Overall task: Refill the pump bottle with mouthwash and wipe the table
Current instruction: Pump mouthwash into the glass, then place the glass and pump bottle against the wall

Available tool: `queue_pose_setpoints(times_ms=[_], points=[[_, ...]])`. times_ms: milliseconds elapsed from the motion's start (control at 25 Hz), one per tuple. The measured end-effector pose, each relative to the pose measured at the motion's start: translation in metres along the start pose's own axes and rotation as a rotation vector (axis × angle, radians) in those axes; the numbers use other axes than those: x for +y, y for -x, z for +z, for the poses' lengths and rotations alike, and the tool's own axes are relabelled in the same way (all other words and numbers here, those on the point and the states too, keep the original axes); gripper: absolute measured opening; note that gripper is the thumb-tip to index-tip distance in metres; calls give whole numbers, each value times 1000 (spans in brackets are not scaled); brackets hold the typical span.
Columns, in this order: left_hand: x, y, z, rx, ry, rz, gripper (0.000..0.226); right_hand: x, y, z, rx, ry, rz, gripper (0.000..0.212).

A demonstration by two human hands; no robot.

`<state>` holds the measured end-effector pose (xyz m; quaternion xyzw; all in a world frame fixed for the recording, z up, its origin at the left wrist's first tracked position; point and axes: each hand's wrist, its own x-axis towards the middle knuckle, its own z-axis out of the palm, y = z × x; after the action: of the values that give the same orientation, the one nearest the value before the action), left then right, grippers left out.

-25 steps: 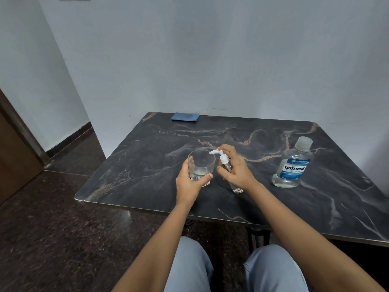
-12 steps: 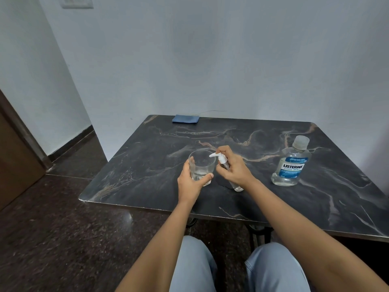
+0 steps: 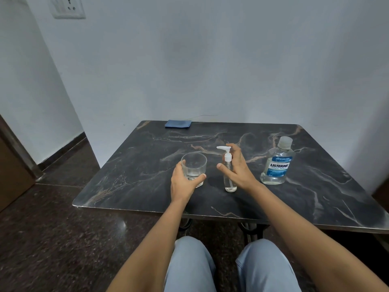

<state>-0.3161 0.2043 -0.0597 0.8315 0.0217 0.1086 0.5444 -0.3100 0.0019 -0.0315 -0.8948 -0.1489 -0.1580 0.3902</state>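
A small clear pump bottle (image 3: 229,180) with a white pump head stands upright on the dark marble table (image 3: 305,199), near the front middle. My right hand (image 3: 240,169) curves around it from the right, with the thumb a little off the bottle and the fingers spread behind the pump. To its left stands a clear glass tumbler (image 3: 194,165) with a little liquid at the bottom, and my left hand (image 3: 182,184) is wrapped around its lower part. A capped Listerine mouthwash bottle (image 3: 277,165) stands upright to the right.
A folded blue cloth (image 3: 178,124) lies at the table's far left edge by the white wall. The table's front edge is just above my knees. A dark floor and a wooden door lie to the left.
The pump bottle was tilted toward the glass in my right hand; now it stands upright on the table, further from the glass, and my right fingers have loosened. The left hand still holds the glass.
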Motion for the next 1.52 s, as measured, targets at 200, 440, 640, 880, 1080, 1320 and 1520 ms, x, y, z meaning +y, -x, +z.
queue_pose_setpoints(times_ms=[200, 440, 640, 880, 1080, 1320, 1520], points=[[9, 1, 1, 31, -114, -40, 91, -4, 12, -12, -163, 98, 23, 61], [21, -8, 4, 65, -155, -36, 84, -13, 7, -21, -83, 31, 95, 47], [47, -40, 11, 75, -129, -7, 87, -19, -23, -33, 97, -60, 111, 41], [82, -125, 36, 67, -75, 46, 89, 0, -104, -45, 294, -196, 203, 36], [84, -200, 68, 62, -33, 68, 74, 48, -180, -37, 365, -240, 314, 36], [60, -282, 104, 40, -12, 51, 84, 102, -249, -23, 443, -290, 376, 34], [37, -326, 133, 29, 0, 40, 85, 131, -283, -3, 506, -325, 436, 50]])
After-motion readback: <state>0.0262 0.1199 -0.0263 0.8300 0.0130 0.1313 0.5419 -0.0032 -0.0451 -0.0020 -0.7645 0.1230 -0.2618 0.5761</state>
